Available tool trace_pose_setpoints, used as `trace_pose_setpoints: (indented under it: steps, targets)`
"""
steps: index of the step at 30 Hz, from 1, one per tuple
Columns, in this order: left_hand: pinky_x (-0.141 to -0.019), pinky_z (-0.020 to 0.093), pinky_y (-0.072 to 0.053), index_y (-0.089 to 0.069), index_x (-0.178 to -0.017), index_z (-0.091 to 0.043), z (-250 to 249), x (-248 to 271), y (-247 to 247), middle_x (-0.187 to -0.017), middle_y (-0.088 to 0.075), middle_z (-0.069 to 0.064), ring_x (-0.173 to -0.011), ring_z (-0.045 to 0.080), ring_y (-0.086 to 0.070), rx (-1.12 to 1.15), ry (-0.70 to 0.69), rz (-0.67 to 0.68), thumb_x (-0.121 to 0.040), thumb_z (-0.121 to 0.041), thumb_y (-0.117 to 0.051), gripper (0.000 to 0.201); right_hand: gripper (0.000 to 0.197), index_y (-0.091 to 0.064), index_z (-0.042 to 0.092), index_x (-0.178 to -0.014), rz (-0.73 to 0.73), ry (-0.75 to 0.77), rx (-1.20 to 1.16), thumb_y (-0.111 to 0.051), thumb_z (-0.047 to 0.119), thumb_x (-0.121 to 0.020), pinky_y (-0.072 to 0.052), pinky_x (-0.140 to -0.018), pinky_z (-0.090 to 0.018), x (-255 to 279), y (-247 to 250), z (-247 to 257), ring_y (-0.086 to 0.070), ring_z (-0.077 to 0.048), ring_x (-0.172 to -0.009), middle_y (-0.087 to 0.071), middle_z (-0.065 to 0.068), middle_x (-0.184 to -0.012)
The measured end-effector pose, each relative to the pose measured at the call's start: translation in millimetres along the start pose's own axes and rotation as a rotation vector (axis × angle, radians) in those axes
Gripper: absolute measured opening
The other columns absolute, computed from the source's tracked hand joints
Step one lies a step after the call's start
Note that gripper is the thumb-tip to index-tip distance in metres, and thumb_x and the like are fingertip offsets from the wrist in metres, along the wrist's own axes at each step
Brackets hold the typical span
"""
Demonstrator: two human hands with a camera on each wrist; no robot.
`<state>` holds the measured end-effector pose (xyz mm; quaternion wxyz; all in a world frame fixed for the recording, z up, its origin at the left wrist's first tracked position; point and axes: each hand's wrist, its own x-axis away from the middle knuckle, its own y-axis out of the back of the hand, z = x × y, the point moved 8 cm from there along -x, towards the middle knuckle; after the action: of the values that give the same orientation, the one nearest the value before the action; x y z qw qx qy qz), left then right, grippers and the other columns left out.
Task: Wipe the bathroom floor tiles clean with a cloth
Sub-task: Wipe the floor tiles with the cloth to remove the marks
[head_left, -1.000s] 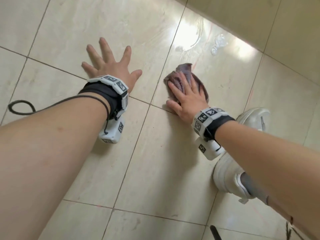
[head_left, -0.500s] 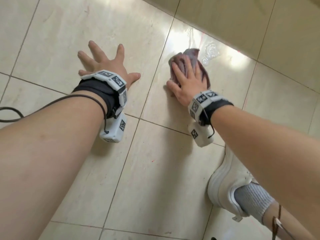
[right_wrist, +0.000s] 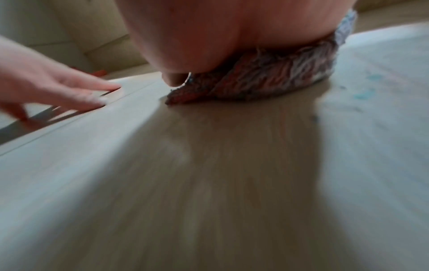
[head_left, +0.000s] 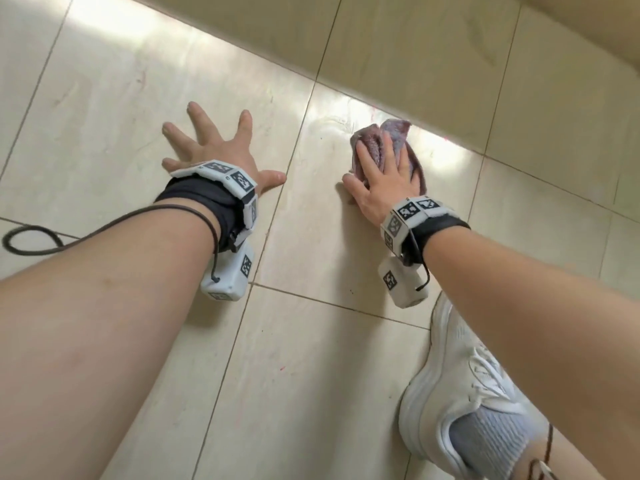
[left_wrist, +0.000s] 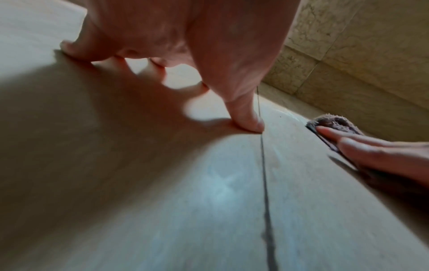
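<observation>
A crumpled purple-grey cloth (head_left: 396, 131) lies on the beige floor tiles (head_left: 104, 98), close to the foot of the wall. My right hand (head_left: 379, 168) presses flat on the cloth with straight fingers. In the left wrist view the cloth (left_wrist: 334, 122) shows under the right hand's fingers (left_wrist: 362, 144). In the right wrist view the cloth (right_wrist: 267, 80) is bunched under the palm. My left hand (head_left: 214, 150) rests spread on the tile to the left, a grout line between it and the cloth. Its thumb (left_wrist: 246, 113) touches the tile beside that line.
A tiled wall (head_left: 433, 46) runs across the back, right behind the cloth. My white sneaker (head_left: 460, 386) and grey sock stand on the floor at the lower right. A dark cable loop (head_left: 31, 239) lies on the tiles at the far left.
The right hand has slid the cloth away from me, from the tile's near edge up to the foot of the wall. The left hand has stayed spread on its tile.
</observation>
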<state>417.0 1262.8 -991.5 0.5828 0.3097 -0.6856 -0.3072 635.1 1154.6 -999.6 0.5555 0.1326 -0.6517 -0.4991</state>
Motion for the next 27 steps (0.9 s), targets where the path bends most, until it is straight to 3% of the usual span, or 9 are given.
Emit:
trace_pose_setpoints:
  steps: [2, 5, 10, 12, 15, 17, 19, 23, 27]
  targets:
    - [-0.108, 0.071, -0.011, 0.003, -0.151, -0.048, -3.7, -5.2, 1.3, -0.159, 0.027, 0.013, -0.142, 0.052, 0.018, -0.006, -0.008, -0.003, -0.073, -0.078, -0.060, 0.104, 0.066, 0.001, 0.047, -0.152, -0.031, -0.029, -0.033, -0.028, 0.066, -0.095, 0.006, -0.116, -0.059, -24.7, 15.0, 12.4, 0.021, -0.027, -0.147, 0.023, 0.007, -0.160]
    - [-0.107, 0.073, -0.012, 0.004, -0.151, -0.048, -6.4, -10.3, 1.5, -0.159, 0.027, 0.013, -0.142, 0.052, 0.018, -0.032, -0.028, -0.018, -0.071, -0.080, -0.060, 0.107, 0.066, 0.001, 0.047, -0.152, -0.048, 0.056, -0.026, -0.027, 0.067, -0.095, 0.008, -0.115, -0.057, -39.4, 22.2, 52.6, 0.023, -0.029, -0.146, 0.022, 0.006, -0.161]
    - [-0.105, 0.075, -0.014, 0.007, -0.150, -0.049, -9.9, -15.4, 8.3, -0.159, 0.028, 0.011, -0.142, 0.053, 0.017, -0.077, -0.029, 0.005, -0.066, -0.082, -0.063, 0.114, 0.064, 0.002, 0.047, -0.151, 0.057, 0.243, 0.087, -0.025, 0.066, -0.096, 0.004, -0.116, -0.054, 12.9, -14.2, 49.7, 0.025, -0.022, -0.146, 0.025, 0.011, -0.159]
    - [-0.106, 0.074, -0.014, 0.009, -0.150, -0.049, -10.7, -15.1, 9.6, -0.158, 0.028, 0.011, -0.142, 0.053, 0.017, -0.084, -0.028, 0.020, -0.065, -0.082, -0.064, 0.116, 0.064, 0.002, 0.047, -0.151, 0.051, 0.221, 0.112, -0.024, 0.066, -0.096, 0.004, -0.117, -0.055, 16.1, -12.5, 24.6, 0.024, -0.020, -0.146, 0.024, 0.012, -0.159]
    - [-0.107, 0.073, -0.015, 0.010, -0.150, -0.049, -11.3, -14.9, 10.6, -0.158, 0.029, 0.011, -0.142, 0.053, 0.017, -0.095, -0.025, 0.037, -0.064, -0.081, -0.065, 0.118, 0.066, 0.003, 0.046, -0.152, -0.009, 0.091, 0.058, -0.023, 0.068, -0.095, 0.007, -0.115, -0.056, -22.7, 18.3, 3.5, 0.021, -0.024, -0.147, 0.021, 0.008, -0.161]
    - [-0.107, 0.074, -0.016, 0.010, -0.150, -0.050, -12.0, -16.3, 11.9, -0.158, 0.030, 0.011, -0.142, 0.053, 0.017, -0.093, -0.016, 0.036, -0.063, -0.081, -0.067, 0.119, 0.067, 0.001, 0.045, -0.152, -0.047, -0.019, -0.016, -0.024, 0.068, -0.094, 0.005, -0.116, -0.057, -53.4, 42.3, 7.0, 0.016, -0.029, -0.148, 0.016, 0.004, -0.162]
    - [-0.106, 0.074, -0.015, 0.010, -0.150, -0.050, -13.6, -16.9, 12.7, -0.158, 0.030, 0.011, -0.142, 0.053, 0.017, -0.088, -0.013, 0.031, -0.063, -0.080, -0.067, 0.120, 0.069, 0.000, 0.045, -0.152, -0.062, -0.034, -0.046, -0.025, 0.069, -0.093, 0.005, -0.115, -0.059, -65.8, 48.7, 29.7, 0.016, -0.031, -0.148, 0.014, 0.003, -0.163]
    - [-0.106, 0.074, -0.015, 0.007, -0.151, -0.047, -13.7, -15.3, 12.6, -0.159, 0.027, 0.011, -0.142, 0.053, 0.015, -0.095, -0.015, -0.003, -0.062, -0.085, -0.062, 0.119, 0.066, -0.001, 0.046, -0.152, -0.009, 0.171, -0.001, -0.028, 0.067, -0.095, 0.007, -0.116, -0.055, -34.0, 17.7, 78.9, 0.022, -0.027, -0.147, 0.020, 0.007, -0.161]
    - [-0.106, 0.074, -0.014, 0.007, -0.151, -0.047, -14.3, -12.9, 12.6, -0.159, 0.027, 0.011, -0.143, 0.052, 0.015, -0.085, -0.014, -0.016, -0.062, -0.085, -0.063, 0.120, 0.064, 0.000, 0.047, -0.152, 0.056, 0.174, 0.048, -0.027, 0.064, -0.097, 0.004, -0.118, -0.054, -1.4, -3.9, 37.5, 0.024, -0.020, -0.146, 0.023, 0.011, -0.160]
